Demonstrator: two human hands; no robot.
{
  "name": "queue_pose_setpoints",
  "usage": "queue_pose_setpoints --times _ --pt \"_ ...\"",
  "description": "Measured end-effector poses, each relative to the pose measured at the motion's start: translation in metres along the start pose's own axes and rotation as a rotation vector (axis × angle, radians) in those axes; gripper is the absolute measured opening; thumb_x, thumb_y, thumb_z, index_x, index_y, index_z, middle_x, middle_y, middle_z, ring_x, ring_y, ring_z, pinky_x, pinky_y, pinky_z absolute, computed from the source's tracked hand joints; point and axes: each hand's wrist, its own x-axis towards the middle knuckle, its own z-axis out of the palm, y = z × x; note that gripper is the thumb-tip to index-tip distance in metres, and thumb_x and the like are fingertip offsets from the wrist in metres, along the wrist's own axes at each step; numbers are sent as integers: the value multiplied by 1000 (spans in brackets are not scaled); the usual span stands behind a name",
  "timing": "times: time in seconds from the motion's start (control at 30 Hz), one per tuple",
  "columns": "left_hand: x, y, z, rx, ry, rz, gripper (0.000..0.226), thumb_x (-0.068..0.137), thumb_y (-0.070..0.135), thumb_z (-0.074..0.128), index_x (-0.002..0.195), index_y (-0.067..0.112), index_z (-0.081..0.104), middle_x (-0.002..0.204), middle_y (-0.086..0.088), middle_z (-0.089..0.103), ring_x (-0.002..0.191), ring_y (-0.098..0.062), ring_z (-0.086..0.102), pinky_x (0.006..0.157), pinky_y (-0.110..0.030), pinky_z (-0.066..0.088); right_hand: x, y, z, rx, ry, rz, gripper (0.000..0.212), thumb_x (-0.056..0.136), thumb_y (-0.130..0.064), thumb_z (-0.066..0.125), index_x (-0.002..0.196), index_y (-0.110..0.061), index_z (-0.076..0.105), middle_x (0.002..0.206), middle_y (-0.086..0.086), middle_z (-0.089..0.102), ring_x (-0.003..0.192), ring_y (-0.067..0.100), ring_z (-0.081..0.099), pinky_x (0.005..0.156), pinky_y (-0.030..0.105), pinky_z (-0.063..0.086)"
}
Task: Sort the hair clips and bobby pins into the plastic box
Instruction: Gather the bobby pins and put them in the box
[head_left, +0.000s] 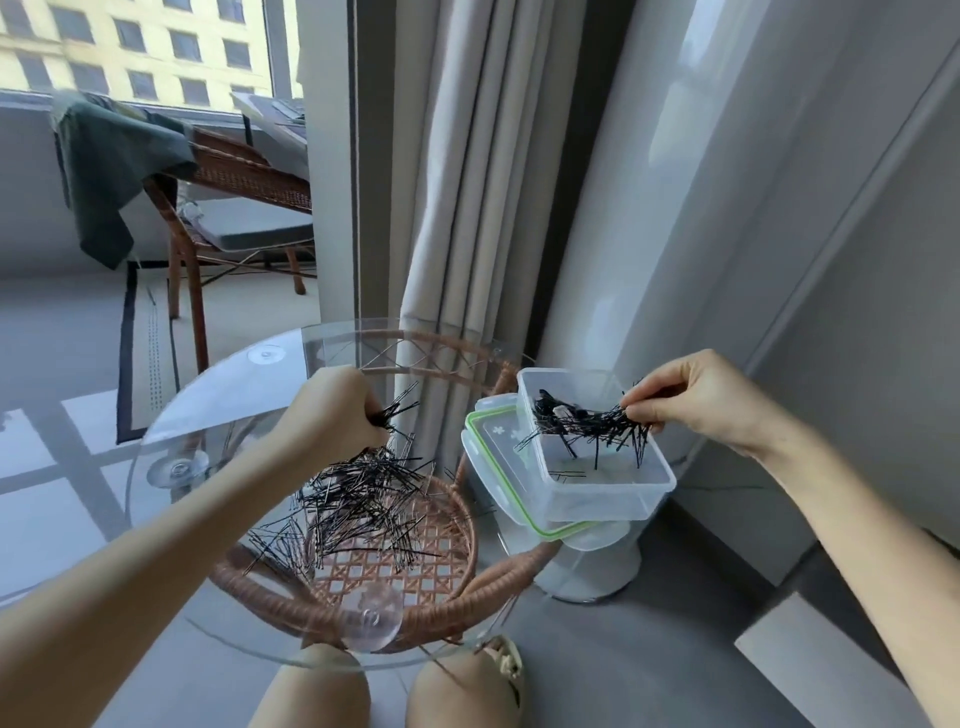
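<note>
Nearest, a loose pile of black bobby pins (358, 499) lies on the round glass tabletop (208, 410). Just above it my left hand (332, 410) clenches a small bunch of pins. To the right, my right hand (696, 400) pinches a tangled clump of black pins (587, 421) over the clear rectangular plastic box (613, 501), which rests on its green-rimmed lid (493, 462).

Left hand (332, 410) curled tight, arm outstretched; right hand (696, 400) pinching, fingers bent downward.
</note>
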Motion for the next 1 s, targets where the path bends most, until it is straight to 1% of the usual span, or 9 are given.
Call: queue_pose_setpoints --times 0.13,0.27,0.43,0.6,0.7,0.77,0.83,0.9,1.0 --pt "3 8 9 3 -14 8 5 70 10 70 70 8 75 57 -6 63 55 -20 54 54 -22 39 3 17 -2 -58 -86 62 12 67 3 77 74 -6 75 57 0 72 48 7 62 52 15 51" --pt "5 11 15 21 -35 4 5 71 12 71 69 8 73 63 -8 67 58 -22 56 55 -23 41 8 27 7 -115 -166 93 9 70 3 75 75 -4 75 59 0 71 51 6 63 54 15 53" --pt "6 13 18 42 -49 8 7 71 13 70 67 7 71 46 8 48 53 -17 50 51 -22 36 19 31 22 -166 -228 157 6 72 4 73 75 -1 73 60 6 68 44 8 57 46 17 50" --pt "5 13 20 42 -55 20 6 71 13 71 70 8 73 47 8 48 55 -18 51 48 -19 32 28 36 39 -313 -277 276 9 74 3 71 82 4 72 61 8 66 47 13 57 45 18 50" --pt "5 13 21 39 -68 22 6 71 14 71 70 8 73 48 10 48 55 -16 51 50 -19 35 27 40 53 -336 -279 277 12 73 -2 73 85 1 73 61 4 66 42 5 56 43 14 44" --pt "6 13 22 37 -69 23 6 71 14 71 70 8 72 48 9 48 53 -15 50 49 -19 34 23 42 60 -333 -289 233 14 73 -8 74 87 -7 74 71 -1 70 54 1 60 50 11 44" --pt "6 13 21 30 -65 23 6 71 14 71 69 8 72 49 7 51 52 -13 49 46 -18 32 21 42 61 -338 -349 178 21 75 -15 72 96 -13 73 90 -2 73 77 4 65 69 14 50" --pt "5 14 20 28 -64 25 6 71 14 72 71 8 73 53 3 55 55 -15 51 48 -19 35 19 41 56 -399 -416 130 25 79 -19 69 104 -17 71 102 -4 72 88 3 65 81 16 50" --pt "6 15 18 31 -61 31 8 72 16 73 73 8 73 53 3 54 56 -17 51 48 -21 34 20 37 49 -471 -337 99 16 79 -20 68 93 -21 74 89 -8 73 61 -8 61 58 8 46"
